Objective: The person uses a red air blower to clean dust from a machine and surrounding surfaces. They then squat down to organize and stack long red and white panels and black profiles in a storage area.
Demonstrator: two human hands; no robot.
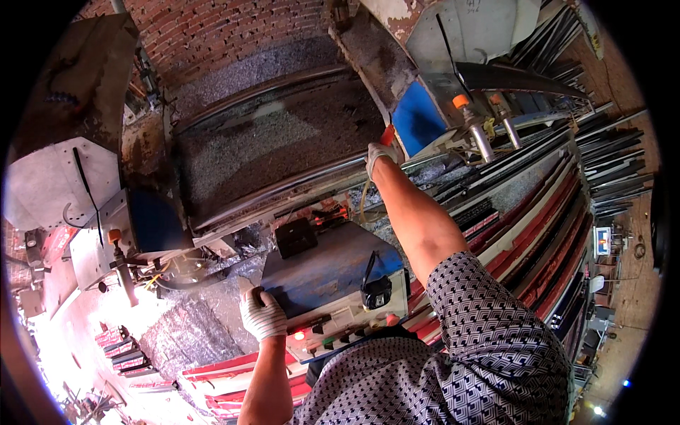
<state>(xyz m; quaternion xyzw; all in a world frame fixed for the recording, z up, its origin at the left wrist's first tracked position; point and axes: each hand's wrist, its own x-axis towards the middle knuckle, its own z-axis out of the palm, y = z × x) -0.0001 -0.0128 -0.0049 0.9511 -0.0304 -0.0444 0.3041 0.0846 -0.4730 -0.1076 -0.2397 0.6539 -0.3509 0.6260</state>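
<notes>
My right hand (382, 157), in a pale glove, is stretched far forward to the front rail of the machine bed. It is closed round a red hand tool (387, 134), mostly hidden by the glove. A thin yellowish hose (365, 202) hangs just below that hand. In a striped white glove, my left hand (263, 315) rests against the left edge of a blue sloping control box (322, 273), thumb and fingers apart. On the box sit a black block (295, 237) and a black tape-measure-like device (377, 292) with a strap. Buttons (326, 333) line its front.
Grey chips cover the dark machine bed (248, 142). Orange-capped metal cylinders stand right (480, 138) and left (122, 273). Long red, white and black profiles (528, 241) lie to my right; more profiles (127, 354) lie at lower left. A brick wall (205, 35) rises behind.
</notes>
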